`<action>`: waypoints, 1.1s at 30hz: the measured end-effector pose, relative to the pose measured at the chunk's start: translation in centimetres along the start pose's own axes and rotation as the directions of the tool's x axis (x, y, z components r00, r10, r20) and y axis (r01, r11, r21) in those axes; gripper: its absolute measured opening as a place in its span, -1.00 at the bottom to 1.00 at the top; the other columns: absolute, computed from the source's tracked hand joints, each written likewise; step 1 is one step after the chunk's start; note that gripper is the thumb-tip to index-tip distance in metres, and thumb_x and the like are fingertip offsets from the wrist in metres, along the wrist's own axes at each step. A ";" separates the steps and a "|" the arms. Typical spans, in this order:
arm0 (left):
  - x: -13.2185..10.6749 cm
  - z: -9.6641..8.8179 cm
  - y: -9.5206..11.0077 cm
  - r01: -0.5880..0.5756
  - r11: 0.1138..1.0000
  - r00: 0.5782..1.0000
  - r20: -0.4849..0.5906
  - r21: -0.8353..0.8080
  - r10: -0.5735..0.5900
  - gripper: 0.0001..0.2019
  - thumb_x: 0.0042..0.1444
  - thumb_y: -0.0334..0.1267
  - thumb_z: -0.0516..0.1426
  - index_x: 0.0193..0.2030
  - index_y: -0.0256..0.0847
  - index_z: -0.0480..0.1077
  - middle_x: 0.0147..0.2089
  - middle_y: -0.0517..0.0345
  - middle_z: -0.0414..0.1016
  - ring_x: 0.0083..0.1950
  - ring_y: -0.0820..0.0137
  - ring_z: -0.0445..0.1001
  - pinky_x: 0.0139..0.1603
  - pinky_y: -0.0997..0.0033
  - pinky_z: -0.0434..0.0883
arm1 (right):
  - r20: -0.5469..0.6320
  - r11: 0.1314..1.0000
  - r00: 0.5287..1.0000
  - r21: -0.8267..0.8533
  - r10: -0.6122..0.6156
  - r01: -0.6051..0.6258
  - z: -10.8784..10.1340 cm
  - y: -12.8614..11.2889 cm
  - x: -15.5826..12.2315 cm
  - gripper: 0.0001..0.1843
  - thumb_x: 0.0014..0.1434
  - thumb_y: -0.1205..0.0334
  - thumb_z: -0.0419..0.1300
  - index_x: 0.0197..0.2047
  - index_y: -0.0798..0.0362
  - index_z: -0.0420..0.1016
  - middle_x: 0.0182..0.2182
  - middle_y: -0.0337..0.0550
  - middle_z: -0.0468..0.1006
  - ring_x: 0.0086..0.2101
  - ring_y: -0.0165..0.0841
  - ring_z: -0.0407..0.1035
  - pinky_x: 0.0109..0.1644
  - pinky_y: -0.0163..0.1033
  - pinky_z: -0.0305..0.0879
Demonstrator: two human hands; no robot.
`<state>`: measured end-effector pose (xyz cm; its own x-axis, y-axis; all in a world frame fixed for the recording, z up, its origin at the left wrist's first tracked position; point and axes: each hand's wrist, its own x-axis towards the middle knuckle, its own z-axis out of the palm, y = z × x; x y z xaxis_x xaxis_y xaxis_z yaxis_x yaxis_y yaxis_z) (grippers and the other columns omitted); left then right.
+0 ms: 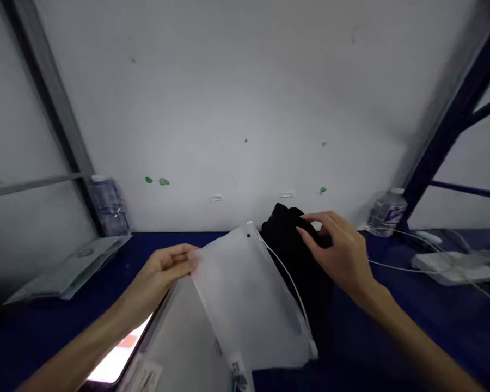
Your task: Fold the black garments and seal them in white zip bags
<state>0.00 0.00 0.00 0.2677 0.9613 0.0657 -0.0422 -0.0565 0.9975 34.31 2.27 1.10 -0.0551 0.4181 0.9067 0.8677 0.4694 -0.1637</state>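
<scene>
A frosted plastic zip bag (245,299) hangs tilted in front of me, with a small dark dot near its top corner and a white zip strip along its right side. My left hand (167,269) pinches the bag's upper left edge between thumb and fingers. Just behind and right of the bag is a bunched piece of black cloth (283,231), its lower part partly covered by the bag. My right hand (343,253) grips the cloth's upper right side with thumb and fingertips. The cloth's exact kind cannot be made out.
More plastic bags (183,337) lie under the held one, beside a lit screen (120,351). Flat packets (73,272) and a water bottle (110,207) are left. Another bottle (387,212), white cables (416,269) and a white device (453,267) are right. A white wall (245,109) closes the back.
</scene>
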 end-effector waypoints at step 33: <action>-1.7 0.9 -0.2 -0.288 0.386 0.949 0.315 0.876 -0.005 -0.63 -0.01 0.07 0.33 -0.19 -0.07 0.38 -0.16 0.27 0.44 -0.18 0.30 0.40 -0.19 0.32 0.29 | 0.884 0.358 0.466 0.444 -0.026 -0.822 3.6 -7.4 -6.5 -0.81 0.01 0.22 0.43 -0.30 0.12 0.62 -0.50 -0.26 0.50 -0.51 -0.51 0.32 -0.42 -0.40 0.24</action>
<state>0.42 -1.89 -0.26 0.5572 0.8278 0.0652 0.7498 -0.5354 0.3888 26.43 -1.14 -4.99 -0.4853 0.8704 0.0831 0.1366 0.1694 -0.9760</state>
